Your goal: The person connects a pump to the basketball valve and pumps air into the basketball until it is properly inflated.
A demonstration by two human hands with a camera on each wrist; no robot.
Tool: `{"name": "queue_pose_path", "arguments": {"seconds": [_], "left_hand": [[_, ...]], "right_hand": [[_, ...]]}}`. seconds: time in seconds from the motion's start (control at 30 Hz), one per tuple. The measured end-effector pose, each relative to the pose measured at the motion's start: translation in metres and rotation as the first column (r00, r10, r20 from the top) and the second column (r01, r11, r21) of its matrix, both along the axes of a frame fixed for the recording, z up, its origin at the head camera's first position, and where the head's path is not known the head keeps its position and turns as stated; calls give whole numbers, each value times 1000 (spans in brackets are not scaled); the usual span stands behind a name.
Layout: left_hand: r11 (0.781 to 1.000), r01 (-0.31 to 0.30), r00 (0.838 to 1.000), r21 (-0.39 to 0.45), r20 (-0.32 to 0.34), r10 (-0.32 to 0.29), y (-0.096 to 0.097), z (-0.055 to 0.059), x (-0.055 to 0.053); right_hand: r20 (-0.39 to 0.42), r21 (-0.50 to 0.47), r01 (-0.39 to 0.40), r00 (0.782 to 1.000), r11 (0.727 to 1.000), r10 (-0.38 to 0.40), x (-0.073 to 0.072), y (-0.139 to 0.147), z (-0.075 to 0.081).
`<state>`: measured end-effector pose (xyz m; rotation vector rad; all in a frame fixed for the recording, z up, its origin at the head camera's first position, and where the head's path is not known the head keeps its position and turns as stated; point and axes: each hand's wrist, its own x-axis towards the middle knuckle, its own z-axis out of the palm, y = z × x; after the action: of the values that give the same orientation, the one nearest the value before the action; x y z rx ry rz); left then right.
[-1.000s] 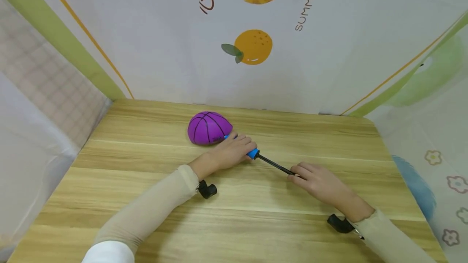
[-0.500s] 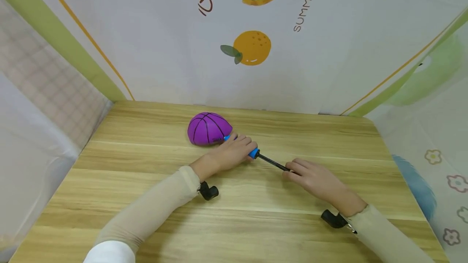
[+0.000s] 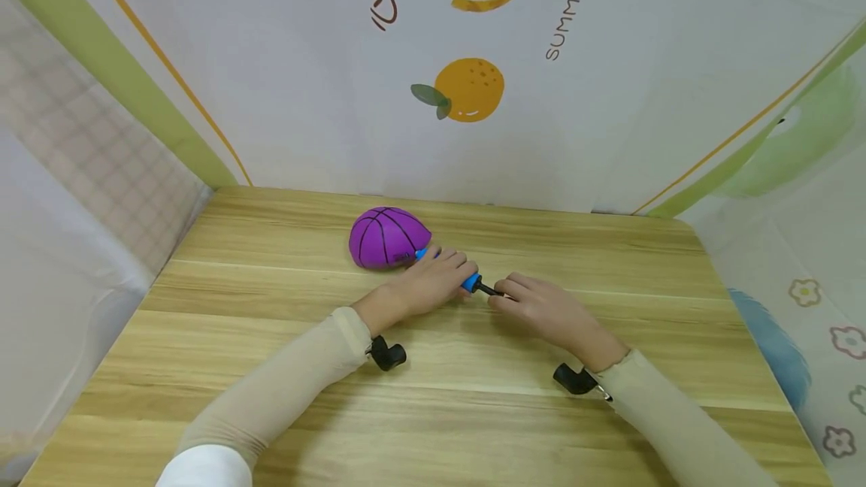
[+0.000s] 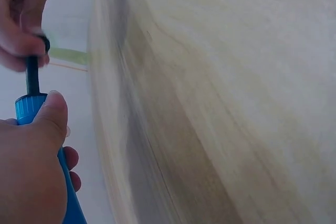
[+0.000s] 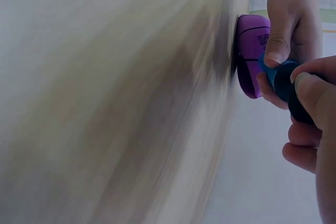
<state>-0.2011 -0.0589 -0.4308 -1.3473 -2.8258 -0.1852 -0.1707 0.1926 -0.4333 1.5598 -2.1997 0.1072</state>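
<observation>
Wooden tabletop [image 3: 446, 427], blue pump [image 3: 471, 283] (within fingers [image 4: 71, 158]).

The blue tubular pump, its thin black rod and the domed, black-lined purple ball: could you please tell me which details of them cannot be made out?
- Head: the middle of the blue tubular pump, hidden by the left hand.
- Head: outer end of the thin black rod, covered by the right hand.
- Head: dark print on the domed, black-lined purple ball, too small to read.
- Left wrist: the pump's ball-side end, cut off by the bottom edge.
</observation>
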Motion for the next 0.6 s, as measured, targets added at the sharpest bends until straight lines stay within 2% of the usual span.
{"name": "queue_pose_path", "arguments": {"seconds": [0.27, 0.5, 0.6], "left_hand": [[999, 18, 1000, 31, -25, -17, -3, -1, -6], [997, 24, 999, 80, 34, -27, -8, -1, -10], [995, 37, 999, 94, 25, -40, -8, -2, -11]], "right_hand": [[28, -25, -5, 1000, 1000, 5, -10, -12, 0], [27, -21, -13, 1000, 1000, 14, -11, -11, 1], [20, -18, -9, 1000, 1000, 9, -9, -7, 3]]}}
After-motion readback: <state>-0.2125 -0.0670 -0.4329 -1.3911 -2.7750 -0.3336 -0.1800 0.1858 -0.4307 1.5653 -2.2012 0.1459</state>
